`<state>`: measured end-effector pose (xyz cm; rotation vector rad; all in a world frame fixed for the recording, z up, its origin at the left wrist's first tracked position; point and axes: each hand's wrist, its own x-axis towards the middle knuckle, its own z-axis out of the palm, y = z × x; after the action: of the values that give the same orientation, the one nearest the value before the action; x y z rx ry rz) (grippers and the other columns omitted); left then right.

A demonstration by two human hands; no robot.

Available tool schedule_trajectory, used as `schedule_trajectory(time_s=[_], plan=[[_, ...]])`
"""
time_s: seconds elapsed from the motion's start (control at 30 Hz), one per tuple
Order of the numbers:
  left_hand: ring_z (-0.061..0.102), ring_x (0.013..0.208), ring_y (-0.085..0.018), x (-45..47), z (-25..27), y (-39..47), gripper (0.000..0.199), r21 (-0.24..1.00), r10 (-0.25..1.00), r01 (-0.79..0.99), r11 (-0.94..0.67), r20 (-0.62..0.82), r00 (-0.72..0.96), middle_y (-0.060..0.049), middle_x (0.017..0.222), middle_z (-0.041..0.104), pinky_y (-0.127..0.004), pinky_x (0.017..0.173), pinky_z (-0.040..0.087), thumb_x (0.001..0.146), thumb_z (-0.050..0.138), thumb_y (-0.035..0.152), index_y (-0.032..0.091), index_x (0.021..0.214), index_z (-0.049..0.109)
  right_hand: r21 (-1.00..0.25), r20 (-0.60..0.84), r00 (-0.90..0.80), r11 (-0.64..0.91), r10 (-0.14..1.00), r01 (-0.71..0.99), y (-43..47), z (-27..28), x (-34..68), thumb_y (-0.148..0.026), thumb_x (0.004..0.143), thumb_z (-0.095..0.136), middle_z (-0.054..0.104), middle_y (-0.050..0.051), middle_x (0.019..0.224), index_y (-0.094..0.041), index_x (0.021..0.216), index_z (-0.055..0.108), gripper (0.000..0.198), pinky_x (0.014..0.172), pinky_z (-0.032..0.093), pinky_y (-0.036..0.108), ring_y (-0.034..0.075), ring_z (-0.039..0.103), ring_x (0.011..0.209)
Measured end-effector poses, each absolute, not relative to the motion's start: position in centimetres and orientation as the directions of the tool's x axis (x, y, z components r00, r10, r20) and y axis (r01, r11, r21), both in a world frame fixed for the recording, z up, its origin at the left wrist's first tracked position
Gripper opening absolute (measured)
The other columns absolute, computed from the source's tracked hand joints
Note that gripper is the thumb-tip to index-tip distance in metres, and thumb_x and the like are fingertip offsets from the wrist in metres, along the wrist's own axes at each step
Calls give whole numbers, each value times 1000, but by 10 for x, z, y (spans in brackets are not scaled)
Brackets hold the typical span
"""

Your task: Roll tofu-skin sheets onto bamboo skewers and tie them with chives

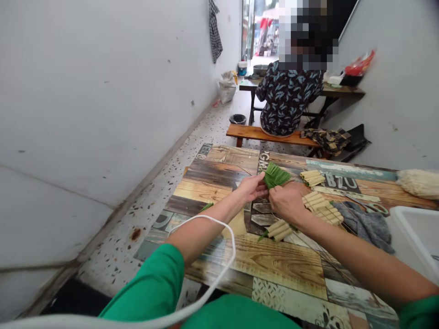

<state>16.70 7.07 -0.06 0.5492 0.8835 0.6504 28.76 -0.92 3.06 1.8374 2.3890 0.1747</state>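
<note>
A bunch of long, thin green leaves (275,174), like chives, is held over the far part of the table. My left hand (254,186) grips it from the left with fingers closed. My right hand (286,203) is closed against its near end, its fingertips partly hidden. Beneath my left forearm lies a pale yellow sheet (237,225). Around my right hand are pale rolls with green ends: one group (278,230) on the near side, another (312,177) beyond, and more (322,208) beside my wrist. Thin sticks (325,258) lie under my right forearm.
On the right lie scissors (375,208), a grey cloth (368,226), a white tub (408,228) and a pale bundle (419,183). A white cable (230,260) loops across my left arm. Past the patterned table (284,260), a person (291,98) sits on a wooden bench (248,132).
</note>
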Motion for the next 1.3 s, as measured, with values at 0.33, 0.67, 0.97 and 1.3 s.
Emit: schedule_trajectory(time_s=[0.33, 0.67, 0.97, 1.3], plan=[[56, 72, -12, 128, 39, 8, 19, 978, 911, 74, -194, 152, 384, 2, 68, 61, -23, 75, 46, 87, 58, 25, 11, 76, 64, 137, 283, -467, 447, 838, 884, -97, 87, 241, -39, 93, 47, 68, 13, 90, -12, 94, 70, 35, 69, 39, 30, 22, 60, 82], [58, 76, -13, 34, 162, -38, 18, 555, 577, 373, -743, 249, 778, 2, 71, 63, -25, 82, 42, 78, 66, 20, 12, 91, 74, -50, 496, -476, 571, 726, 820, -89, 126, 248, -30, 95, 44, 73, 6, 97, -17, 105, 73, 33, 77, 44, 27, 16, 64, 85], [57, 71, -14, 28, 100, 18, 4, 545, 611, 413, -730, 248, 752, 1, 70, 65, -24, 78, 43, 75, 69, 18, 20, 73, 71, -247, 382, -381, 490, 842, 836, -39, 84, 211, -25, 88, 55, 75, 4, 79, -18, 92, 78, 24, 64, 40, 23, 14, 63, 69], [61, 106, -21, 5, 50, 82, 76, 918, 774, 111, -382, 252, 581, -13, 120, 65, -37, 96, 45, 66, 82, 34, 15, 134, 55, -609, 412, -213, 442, 886, 658, 16, 36, 250, -37, 86, 55, 77, 6, 91, -18, 95, 78, 31, 72, 50, 28, 19, 68, 79]])
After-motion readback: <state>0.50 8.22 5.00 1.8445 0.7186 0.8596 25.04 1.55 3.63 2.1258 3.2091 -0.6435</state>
